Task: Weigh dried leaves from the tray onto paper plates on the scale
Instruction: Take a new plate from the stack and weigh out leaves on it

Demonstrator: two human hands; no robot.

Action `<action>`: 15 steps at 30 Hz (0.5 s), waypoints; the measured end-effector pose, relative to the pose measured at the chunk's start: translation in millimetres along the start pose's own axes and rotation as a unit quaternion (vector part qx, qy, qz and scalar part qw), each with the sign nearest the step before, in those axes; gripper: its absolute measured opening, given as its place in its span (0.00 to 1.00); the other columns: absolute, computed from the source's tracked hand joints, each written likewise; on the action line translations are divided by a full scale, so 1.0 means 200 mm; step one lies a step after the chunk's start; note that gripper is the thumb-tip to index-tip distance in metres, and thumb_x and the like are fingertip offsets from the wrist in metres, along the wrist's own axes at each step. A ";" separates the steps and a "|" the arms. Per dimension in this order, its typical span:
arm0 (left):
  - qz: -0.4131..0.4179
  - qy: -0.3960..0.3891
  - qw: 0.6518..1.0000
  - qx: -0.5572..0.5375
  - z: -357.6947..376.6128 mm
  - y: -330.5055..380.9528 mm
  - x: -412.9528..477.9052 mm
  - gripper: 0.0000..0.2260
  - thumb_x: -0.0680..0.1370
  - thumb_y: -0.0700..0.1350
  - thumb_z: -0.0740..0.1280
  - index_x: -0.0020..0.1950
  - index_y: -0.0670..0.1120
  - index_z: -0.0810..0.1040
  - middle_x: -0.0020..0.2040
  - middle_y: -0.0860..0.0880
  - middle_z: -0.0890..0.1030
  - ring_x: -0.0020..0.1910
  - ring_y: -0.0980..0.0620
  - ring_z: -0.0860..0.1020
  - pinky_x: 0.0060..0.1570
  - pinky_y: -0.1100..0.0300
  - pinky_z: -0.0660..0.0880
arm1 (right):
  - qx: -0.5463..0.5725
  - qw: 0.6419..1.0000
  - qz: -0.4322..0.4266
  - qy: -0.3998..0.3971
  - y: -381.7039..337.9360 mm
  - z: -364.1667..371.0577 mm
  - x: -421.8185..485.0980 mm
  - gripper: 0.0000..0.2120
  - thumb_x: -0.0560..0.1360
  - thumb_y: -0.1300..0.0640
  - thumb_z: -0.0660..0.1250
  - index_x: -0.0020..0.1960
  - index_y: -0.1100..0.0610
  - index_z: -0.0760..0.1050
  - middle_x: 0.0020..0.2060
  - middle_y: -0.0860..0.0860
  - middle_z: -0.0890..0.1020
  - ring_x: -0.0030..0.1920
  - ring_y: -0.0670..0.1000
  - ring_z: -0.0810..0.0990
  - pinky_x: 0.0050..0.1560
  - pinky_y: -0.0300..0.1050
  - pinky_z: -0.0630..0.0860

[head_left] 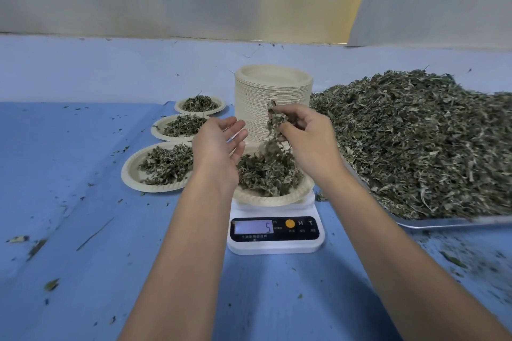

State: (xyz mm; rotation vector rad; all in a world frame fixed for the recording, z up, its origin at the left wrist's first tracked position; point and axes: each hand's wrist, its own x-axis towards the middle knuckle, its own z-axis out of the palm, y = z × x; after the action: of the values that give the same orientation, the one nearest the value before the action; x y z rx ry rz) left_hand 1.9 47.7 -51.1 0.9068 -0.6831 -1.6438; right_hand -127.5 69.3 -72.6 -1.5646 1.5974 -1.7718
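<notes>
- Sprinkling is the step in hand: the right hand (pixel 307 144) pinches a small tuft of grey-green dried leaves (pixel 277 119) with curled fingers, high over the round beige paper plate (pixel 271 198), and loose pieces fall from it onto the pile there.
- The left hand (pixel 219 144) holds nothing. Its fingers are nearly straight and the palm faces the falling pieces, probably as a wall so that nothing drifts off the plate.
- That plate sits on the small white digital kitchen scale (pixel 274 241), whose lit display (pixel 253 227) faces the person. A 5 is readable, so I judge the portion is only begun.
- The flat metal tray (pixel 443 222) with its big heap (pixel 415 141) of leaves lies just beside the scale on the right, good for short reaches.
- Three filled paper plates (pixel 155 166) stand in a row on the left of the blue-covered bench (pixel 83 174), apart from the scale, and the tall stack of empty plates (pixel 271 102) is right behind it.
</notes>
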 end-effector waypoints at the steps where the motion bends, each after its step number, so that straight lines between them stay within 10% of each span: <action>1: -0.002 -0.002 1.000 -0.004 0.00 0.00 0.00 0.09 0.79 0.40 0.58 0.52 0.41 0.77 0.47 0.48 0.82 0.44 0.53 0.80 0.40 0.65 0.74 | 0.023 1.000 0.000 0.003 -0.01 0.00 0.00 0.18 0.74 0.69 0.64 0.46 0.45 0.77 0.39 0.45 0.82 0.36 0.41 0.79 0.43 0.41 0.79; 15: -0.095 -0.118 0.985 -0.089 0.12 -0.03 -0.04 0.19 0.83 0.53 0.51 0.59 0.43 0.75 0.50 0.42 0.80 0.47 0.46 0.78 0.52 0.54 0.74 | 0.156 0.986 0.051 -0.021 -0.12 0.06 -0.04 0.16 0.74 0.70 0.64 0.42 0.49 0.77 0.33 0.43 0.81 0.35 0.38 0.79 0.43 0.33 0.77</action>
State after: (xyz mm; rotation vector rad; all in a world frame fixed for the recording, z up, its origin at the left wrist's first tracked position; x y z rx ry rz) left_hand -20.7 57.1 -40.6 0.6704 -0.6110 -1.9696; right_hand -104.1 77.7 -59.8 -1.3420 1.2794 -1.8163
